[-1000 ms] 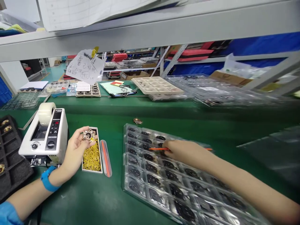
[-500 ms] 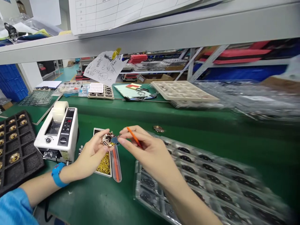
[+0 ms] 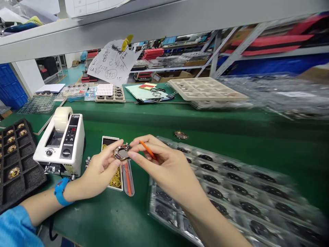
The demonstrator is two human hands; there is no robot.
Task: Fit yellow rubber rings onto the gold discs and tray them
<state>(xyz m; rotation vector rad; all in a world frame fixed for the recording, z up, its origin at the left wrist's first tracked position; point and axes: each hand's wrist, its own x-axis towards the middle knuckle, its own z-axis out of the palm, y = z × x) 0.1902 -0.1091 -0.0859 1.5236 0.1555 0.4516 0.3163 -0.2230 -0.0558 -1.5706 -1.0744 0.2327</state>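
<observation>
In the head view, my left hand (image 3: 101, 169) pinches the rim of a small round metal watch case (image 3: 119, 155) by thumb and fingers, tilted above the table. A flat grey disc (image 3: 123, 153) shows across its opening. My right hand (image 3: 159, 157) has thumb and fingertips at the right rim of the case, touching or very near the disc; I cannot tell which. An orange stick-like tool (image 3: 147, 150) is tucked in the same hand, its lower end hidden by the fingers. Beneath lies a white box (image 3: 122, 180) of yellow pieces, beside a clear sleeve (image 3: 129, 185) with an orange strip.
To the left stand a white tape dispenser (image 3: 74, 137) and a black foam tray (image 3: 25, 171) with gold round parts. A clear tray (image 3: 164, 219) of dark parts lies under my right forearm. Another round part (image 3: 180, 134) rests behind it. A grey shelf beam (image 3: 159, 31) crosses overhead.
The disc looked blue and stuck out to the right of the watch case; now it looks grey and covers the opening. My head view has shifted slightly.
</observation>
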